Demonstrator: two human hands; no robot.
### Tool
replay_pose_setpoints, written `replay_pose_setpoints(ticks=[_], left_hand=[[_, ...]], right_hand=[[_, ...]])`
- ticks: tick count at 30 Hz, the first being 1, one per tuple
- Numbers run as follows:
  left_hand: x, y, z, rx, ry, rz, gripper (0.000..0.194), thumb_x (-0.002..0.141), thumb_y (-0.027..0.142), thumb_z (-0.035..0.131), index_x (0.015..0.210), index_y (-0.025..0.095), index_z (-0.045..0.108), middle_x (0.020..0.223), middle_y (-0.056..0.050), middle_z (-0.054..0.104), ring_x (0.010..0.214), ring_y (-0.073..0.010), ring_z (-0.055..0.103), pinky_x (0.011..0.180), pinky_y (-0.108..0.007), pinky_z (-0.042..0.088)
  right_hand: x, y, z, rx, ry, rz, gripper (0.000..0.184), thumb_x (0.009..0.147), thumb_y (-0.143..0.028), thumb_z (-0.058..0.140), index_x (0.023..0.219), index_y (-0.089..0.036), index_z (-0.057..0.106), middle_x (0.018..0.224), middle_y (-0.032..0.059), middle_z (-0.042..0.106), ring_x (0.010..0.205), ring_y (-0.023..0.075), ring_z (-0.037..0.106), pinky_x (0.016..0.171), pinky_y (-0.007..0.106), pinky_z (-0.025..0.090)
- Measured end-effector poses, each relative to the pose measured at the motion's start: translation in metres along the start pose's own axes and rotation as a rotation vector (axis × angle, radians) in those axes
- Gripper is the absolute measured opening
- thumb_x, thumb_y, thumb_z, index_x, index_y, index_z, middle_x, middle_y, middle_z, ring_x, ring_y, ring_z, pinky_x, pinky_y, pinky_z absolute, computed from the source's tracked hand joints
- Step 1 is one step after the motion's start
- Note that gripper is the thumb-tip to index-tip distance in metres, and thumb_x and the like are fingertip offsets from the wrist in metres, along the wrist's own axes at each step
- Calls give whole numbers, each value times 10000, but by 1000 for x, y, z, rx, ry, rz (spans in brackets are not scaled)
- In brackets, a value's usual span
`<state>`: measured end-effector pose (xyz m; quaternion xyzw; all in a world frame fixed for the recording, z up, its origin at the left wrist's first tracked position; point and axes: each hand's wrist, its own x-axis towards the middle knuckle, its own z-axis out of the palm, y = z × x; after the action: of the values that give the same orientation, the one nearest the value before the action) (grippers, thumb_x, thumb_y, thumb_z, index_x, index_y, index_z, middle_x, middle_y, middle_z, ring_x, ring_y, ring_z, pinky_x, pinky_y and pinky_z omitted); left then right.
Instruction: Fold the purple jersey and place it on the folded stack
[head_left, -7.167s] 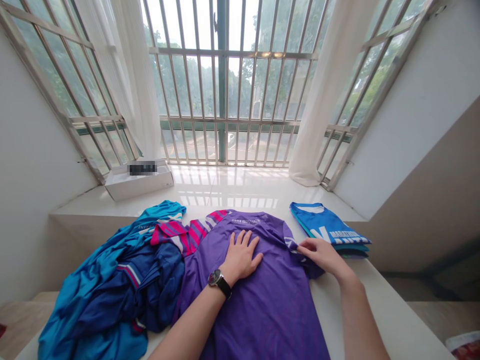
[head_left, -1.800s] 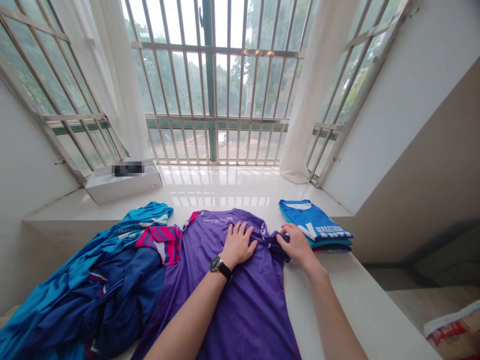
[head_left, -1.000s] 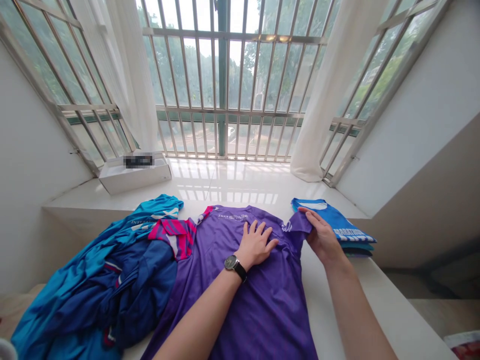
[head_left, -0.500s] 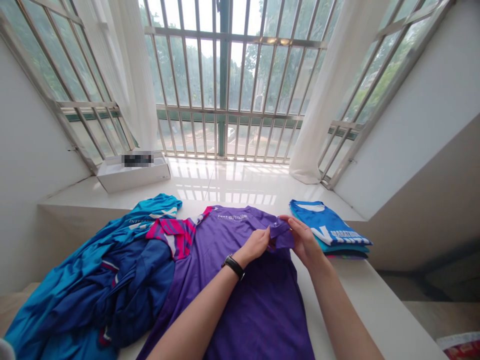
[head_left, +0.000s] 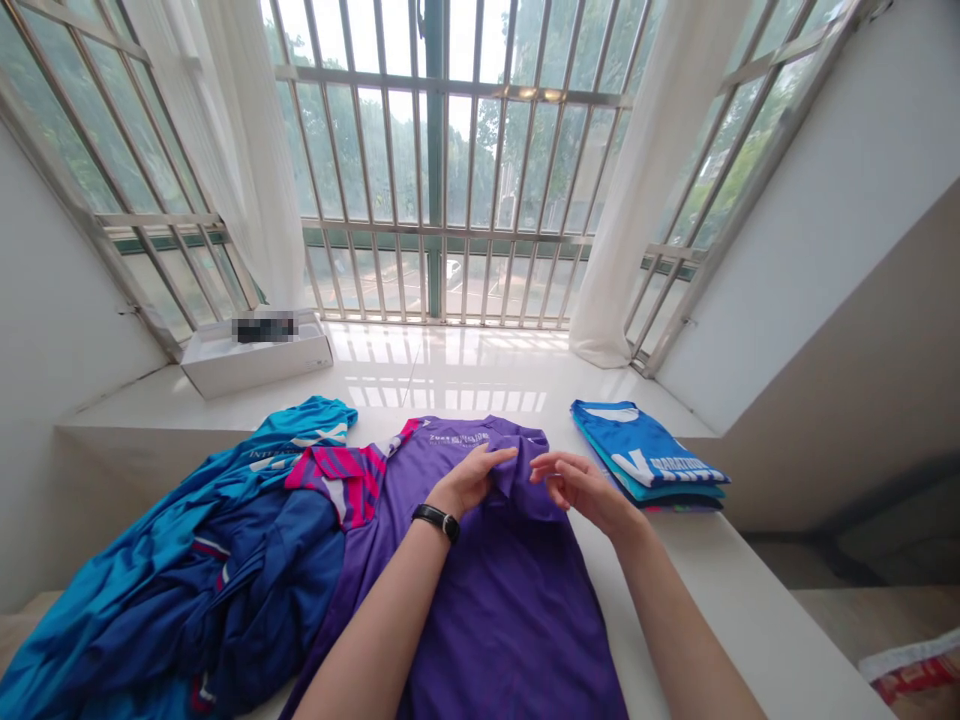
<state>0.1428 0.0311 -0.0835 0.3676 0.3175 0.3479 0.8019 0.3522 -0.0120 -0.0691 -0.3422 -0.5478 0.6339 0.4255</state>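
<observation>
A purple T-shirt (head_left: 487,590) with white lettering near its collar lies spread out in front of me, its pink-patterned sleeve at the left. My left hand (head_left: 469,482), with a black watch on the wrist, is closed on the shirt's right sleeve, thumb on top and the other fingers partly hidden by the cloth. Just right of that sleeve hovers my right hand (head_left: 581,488), its fingers loosely bent and apart, holding nothing.
Crumpled turquoise (head_left: 187,480) and navy (head_left: 225,570) shirts lie at the left. A folded stack topped by a blue shirt (head_left: 649,445) stands at the right. Behind are a white box (head_left: 259,365) on the sill, white curtains (head_left: 615,240) and a barred window.
My right hand has let go of the purple sleeve and its fingers have spread. My left hand has shifted left with the sleeve cloth. The view has turned slightly.
</observation>
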Motion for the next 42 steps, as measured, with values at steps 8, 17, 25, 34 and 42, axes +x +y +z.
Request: replay_pose_setpoints(ticks=[8,17,25,34,42], left_hand=[[-8,14,-34,263,64,29,312,664,195,767,964,159,686,892,-50,721,738,-161,674,655,-248,527],[-1,22,-70,679,464,328,196,780,271,635,886,152,749,887,-79,742,853,-217,675,753,-288,511],[7,20,-83,673,588,383,345,773,385,703,1015,140,692,919,-98,718,922,-243,659,813,-332,511],[-19,33,-91,810,205,253,578,594,269,835,1133,158,658,931,-60,706,862,-220,658,775,-312,514],[-25,36,-82,492,128,212,435,736,434,765,1060,163,662,975,-71,704,820,-185,660,646,-243,495]], right_hand=[[31,48,-27,-652,798,-253,352,819,-485,556,939,-176,675,969,117,686,695,182,599,560,299,492],[51,71,-29,-1035,601,-290,307,883,-402,497,1069,-201,637,1083,97,643,853,201,644,806,367,547],[55,72,-28,-1239,610,-220,406,921,-385,485,1295,-242,554,1334,121,533,889,213,657,814,401,560],[76,67,-32,-1370,496,-375,260,921,-281,498,1076,-235,702,1328,130,539,1054,262,582,972,465,489],[76,72,-43,-1175,622,-486,256,940,-320,469,956,-203,696,1201,136,587,1049,256,598,967,430,495]])
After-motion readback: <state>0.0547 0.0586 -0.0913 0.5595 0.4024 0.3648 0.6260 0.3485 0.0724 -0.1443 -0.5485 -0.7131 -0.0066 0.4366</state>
